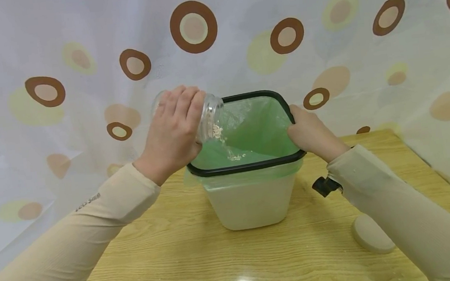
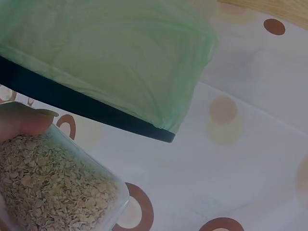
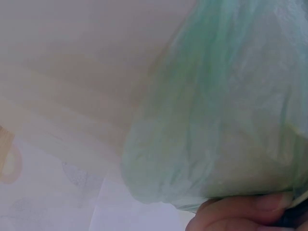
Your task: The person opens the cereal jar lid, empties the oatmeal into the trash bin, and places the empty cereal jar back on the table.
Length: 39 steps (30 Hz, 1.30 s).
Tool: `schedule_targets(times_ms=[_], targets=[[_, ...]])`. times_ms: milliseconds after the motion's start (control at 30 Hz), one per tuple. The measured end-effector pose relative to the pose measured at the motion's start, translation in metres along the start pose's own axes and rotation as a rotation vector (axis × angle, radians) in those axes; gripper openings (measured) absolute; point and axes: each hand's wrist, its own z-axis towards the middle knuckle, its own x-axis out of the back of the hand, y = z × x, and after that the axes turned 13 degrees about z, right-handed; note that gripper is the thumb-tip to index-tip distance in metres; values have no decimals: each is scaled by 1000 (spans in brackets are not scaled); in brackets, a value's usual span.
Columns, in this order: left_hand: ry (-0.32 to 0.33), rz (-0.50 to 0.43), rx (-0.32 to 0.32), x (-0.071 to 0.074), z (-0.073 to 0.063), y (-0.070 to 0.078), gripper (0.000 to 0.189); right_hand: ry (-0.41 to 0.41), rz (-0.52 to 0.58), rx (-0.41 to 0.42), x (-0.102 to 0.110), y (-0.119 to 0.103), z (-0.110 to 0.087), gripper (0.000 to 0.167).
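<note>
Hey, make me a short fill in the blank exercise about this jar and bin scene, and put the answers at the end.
1. The left hand holds a tipped clear jar of oat flakes at the bin.
The bin's plastic liner is coloured ____.
2. The right hand grips the bin's rim, which is coloured ____.
3. In the head view, a beige disc lies on the wooden table, on the bin's ____-hand side.

Missing words: green; black; right.
</note>
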Motion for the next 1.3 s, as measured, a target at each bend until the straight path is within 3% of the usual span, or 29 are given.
schedule_targets(times_ms=[1300], targets=[[-30, 32, -9, 7, -2, -1, 69, 8, 0, 9, 0, 3, 3, 51]])
